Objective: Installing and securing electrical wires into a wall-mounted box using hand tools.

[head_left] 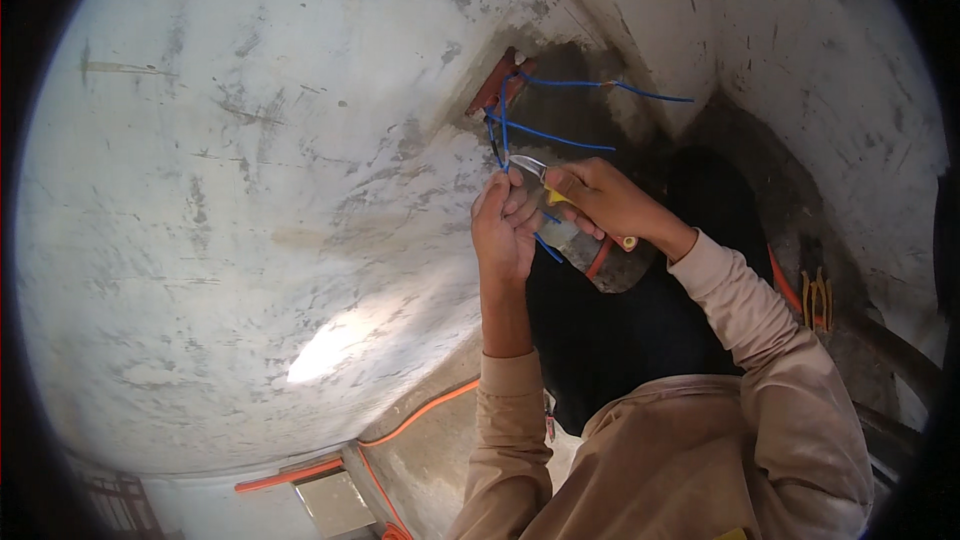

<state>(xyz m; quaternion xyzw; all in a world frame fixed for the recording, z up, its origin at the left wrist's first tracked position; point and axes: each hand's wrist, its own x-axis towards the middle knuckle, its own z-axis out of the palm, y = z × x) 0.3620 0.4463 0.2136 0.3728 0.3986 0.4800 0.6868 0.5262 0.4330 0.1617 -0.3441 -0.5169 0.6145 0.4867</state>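
Observation:
My left hand [505, 230] is closed, pinching a blue electrical wire [505, 125] that hangs from a reddish wall box [494, 88]. Wire ends poke out below these fingers, to the right of the palm. In my right hand [605, 198] is a knife with a curved metal blade [527, 166] and a yellow and red handle. Its blade rests at the wire just above my left fingertips; whether it cuts into the insulation is too small to tell. Two more blue wires [565, 137] stick out to the right from the box, one with a bared spot.
The box is set in a scuffed whitish wall [250, 160], with dark patched plaster around it. Orange conduit [425, 408] runs along the floor at lower left. At right, several yellowish wire ends [817, 300] stand near another orange conduit and dark poles [900, 360].

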